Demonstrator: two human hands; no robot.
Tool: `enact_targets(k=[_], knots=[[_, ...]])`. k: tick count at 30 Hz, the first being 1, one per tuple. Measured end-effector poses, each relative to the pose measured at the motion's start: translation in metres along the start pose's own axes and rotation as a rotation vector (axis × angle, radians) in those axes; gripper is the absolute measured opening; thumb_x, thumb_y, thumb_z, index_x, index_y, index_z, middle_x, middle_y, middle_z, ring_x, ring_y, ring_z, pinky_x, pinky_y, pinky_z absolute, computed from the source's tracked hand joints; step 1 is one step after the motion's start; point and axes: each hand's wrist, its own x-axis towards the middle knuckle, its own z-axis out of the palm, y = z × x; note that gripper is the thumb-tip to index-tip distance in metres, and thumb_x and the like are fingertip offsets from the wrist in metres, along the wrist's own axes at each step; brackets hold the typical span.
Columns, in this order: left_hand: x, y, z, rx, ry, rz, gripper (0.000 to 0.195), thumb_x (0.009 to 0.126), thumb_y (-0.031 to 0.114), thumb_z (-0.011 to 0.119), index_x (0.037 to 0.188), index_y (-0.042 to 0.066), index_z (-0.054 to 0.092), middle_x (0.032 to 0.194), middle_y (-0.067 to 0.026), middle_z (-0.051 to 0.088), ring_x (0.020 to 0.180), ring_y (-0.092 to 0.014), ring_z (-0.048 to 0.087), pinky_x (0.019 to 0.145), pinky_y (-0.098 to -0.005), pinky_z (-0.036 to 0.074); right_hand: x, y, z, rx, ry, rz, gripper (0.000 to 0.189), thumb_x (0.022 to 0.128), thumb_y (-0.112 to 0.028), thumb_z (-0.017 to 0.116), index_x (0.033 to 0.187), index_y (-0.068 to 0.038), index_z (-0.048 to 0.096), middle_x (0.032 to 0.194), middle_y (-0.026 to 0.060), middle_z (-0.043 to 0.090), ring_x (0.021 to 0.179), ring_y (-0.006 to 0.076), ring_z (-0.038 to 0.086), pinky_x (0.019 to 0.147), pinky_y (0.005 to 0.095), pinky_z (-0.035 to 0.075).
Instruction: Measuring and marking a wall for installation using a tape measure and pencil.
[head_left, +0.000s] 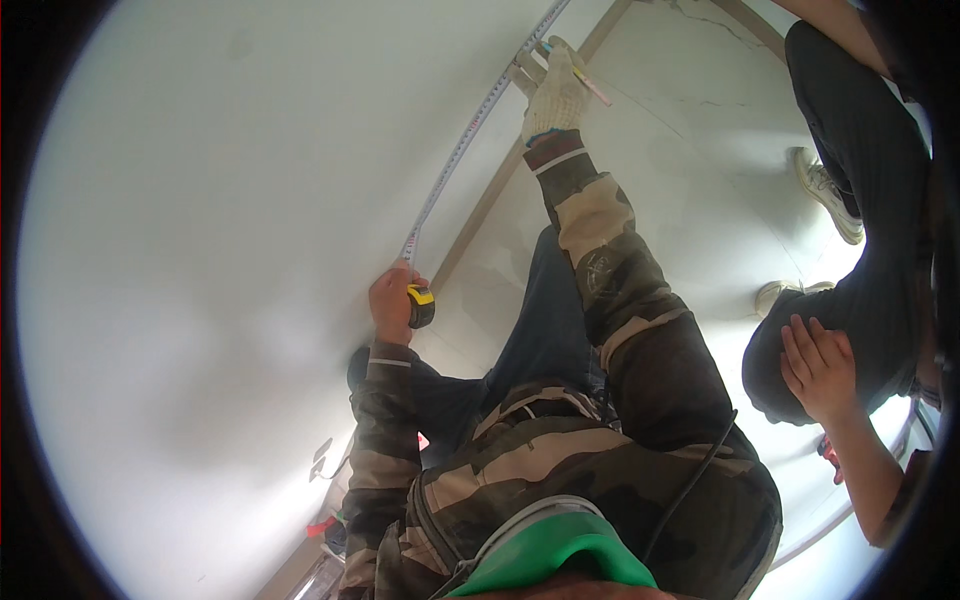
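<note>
My bare left hand grips a yellow and black tape measure beside a pale wall. From it the metal tape blade runs up and to the right along the wall, past the top edge of the picture. My right hand, in a knitted white work glove, is at the blade farther along, its fingers touching or very close to it. A slim pen or pencil is held in that glove, its blue end towards the blade. Part of the pen is hidden by the fingers.
A baseboard borders the marbled tile floor. At right another person crouches in dark trousers, one hand on a knee. Wall sockets with a cable and a red object lie at lower left. Green face gear covers the bottom edge.
</note>
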Motion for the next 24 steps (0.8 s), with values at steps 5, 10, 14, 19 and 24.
enact_targets(k=[5,10,14,19,24], knots=[[-0.0031,0.0031,0.0024,0.032,0.03,0.01,0.025,0.091,0.023,0.052,0.081,0.001,0.059,0.071,-0.0085,0.062,0.057,-0.013,0.055,0.054,-0.0262,0.045,-0.0002,-0.0003,0.0005,0.007,0.027,0.014,0.043,0.092,-0.024,0.047,0.123,0.004,0.044,0.119,0.0205,0.051,0.099,0.0334,0.061,0.078,0.0404,0.056],[-0.0059,0.0068,0.0027,0.041,0.006,0.042,0.026,0.091,0.024,0.052,0.079,0.002,0.059,0.071,-0.0077,0.062,0.057,-0.012,0.054,0.053,-0.0257,0.044,0.0012,-0.0011,-0.0002,0.014,0.002,0.015,0.042,0.092,-0.024,0.047,0.123,0.004,0.043,0.119,0.0204,0.051,0.099,0.0326,0.061,0.077,0.0404,0.056],[-0.0057,0.0063,0.0036,0.019,0.02,0.008,0.026,0.091,0.024,0.052,0.079,0.002,0.059,0.071,-0.0079,0.062,0.056,-0.012,0.054,0.053,-0.0255,0.044,0.0044,-0.001,-0.0006,-0.011,0.01,0.015,0.041,0.092,-0.024,0.047,0.123,0.004,0.045,0.118,0.0197,0.052,0.097,0.0317,0.061,0.075,0.0395,0.057],[-0.005,0.0068,0.004,-0.002,0.034,0.0,0.027,0.09,0.023,0.053,0.077,0.0,0.058,0.068,-0.0076,0.061,0.054,-0.012,0.054,0.052,-0.0258,0.045,0.0047,0.0005,0.0023,-0.007,0.014,0.017,0.04,0.091,-0.023,0.048,0.122,0.003,0.046,0.115,0.0189,0.053,0.095,0.0316,0.061,0.073,0.0391,0.057],[-0.0042,0.0049,0.003,-0.007,0.011,0.009,0.027,0.089,0.024,0.052,0.076,0.001,0.058,0.068,-0.0072,0.061,0.055,-0.012,0.054,0.053,-0.0254,0.044,0.0047,0.0006,0.0024,-0.004,0.033,0.014,0.04,0.091,-0.024,0.048,0.121,0.003,0.046,0.115,0.0188,0.053,0.095,0.0318,0.062,0.073,0.0391,0.057]])
